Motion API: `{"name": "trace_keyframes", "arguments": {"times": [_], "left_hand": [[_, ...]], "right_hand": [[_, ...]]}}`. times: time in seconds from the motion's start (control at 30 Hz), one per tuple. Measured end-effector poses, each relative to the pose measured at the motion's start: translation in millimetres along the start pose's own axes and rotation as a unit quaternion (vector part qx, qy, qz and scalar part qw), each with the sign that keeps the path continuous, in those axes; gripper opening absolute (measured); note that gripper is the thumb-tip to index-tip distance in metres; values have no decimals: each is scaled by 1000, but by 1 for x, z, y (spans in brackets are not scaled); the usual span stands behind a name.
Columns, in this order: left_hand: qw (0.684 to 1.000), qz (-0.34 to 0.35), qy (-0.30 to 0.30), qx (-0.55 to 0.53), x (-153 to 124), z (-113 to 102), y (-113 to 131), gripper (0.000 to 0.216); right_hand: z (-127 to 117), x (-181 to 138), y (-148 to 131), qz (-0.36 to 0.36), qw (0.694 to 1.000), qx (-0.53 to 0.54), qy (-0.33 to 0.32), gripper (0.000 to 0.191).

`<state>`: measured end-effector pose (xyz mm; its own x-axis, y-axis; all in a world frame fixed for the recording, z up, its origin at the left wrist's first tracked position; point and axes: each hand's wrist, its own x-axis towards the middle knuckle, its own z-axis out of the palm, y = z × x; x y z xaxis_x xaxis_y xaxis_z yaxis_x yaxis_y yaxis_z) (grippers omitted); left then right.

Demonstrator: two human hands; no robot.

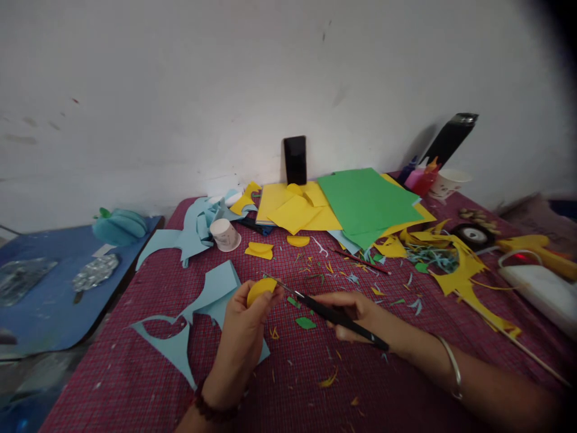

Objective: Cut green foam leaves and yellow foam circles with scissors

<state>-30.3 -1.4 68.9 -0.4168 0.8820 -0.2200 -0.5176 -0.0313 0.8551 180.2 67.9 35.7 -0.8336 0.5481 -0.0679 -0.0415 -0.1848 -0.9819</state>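
My left hand (247, 322) pinches a small rounded piece of yellow paper (260, 291) above the middle of the table. In my right hand (356, 316) is a pair of black-handled scissors (336, 317), its blades pointing left at the edge of the yellow piece. Part of the scissor grip is hidden behind my fingers. Below and between my hands lie a green paper leaf (305, 323) and thin yellow snippets. Light-blue cut paper (215, 288) lies behind and left of my left hand. Beyond it are folded yellow pieces (259, 249) and a yellow half-round (298, 240).
At the back lie yellow and green sheets (367, 201), with a phone (295, 160) leaning on the wall. A paper cup (225, 234) stands left. To the right are yellow scraps (455, 258), a tape roll (472, 236), a yellow glue gun (541, 252) and a black flask (451, 139).
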Motion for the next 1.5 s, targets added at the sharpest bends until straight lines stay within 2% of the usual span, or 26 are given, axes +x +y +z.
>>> {"name": "trace_keyframes", "arguments": {"times": [0.27,0.73,0.87,0.97,1.1,1.5], "left_hand": [[1000,-5,8,2,0,0,-1,17],[1000,-6,16,18,1,0,-1,18],[1000,-12,8,1,0,1,1,18],[1000,-20,-4,2,0,0,2,18],[999,-31,-12,9,1,-1,2,18],[997,-67,-27,34,2,-4,5,18]], "right_hand": [[1,-1,-1,16,1000,-2,7,59],[2,-4,3,-9,999,-32,21,55],[4,-7,-4,19,999,-20,27,50],[4,-8,-12,36,999,-29,21,53],[0,-9,-21,16,998,-60,10,57],[-15,-13,-22,58,996,-68,-23,51]]}}
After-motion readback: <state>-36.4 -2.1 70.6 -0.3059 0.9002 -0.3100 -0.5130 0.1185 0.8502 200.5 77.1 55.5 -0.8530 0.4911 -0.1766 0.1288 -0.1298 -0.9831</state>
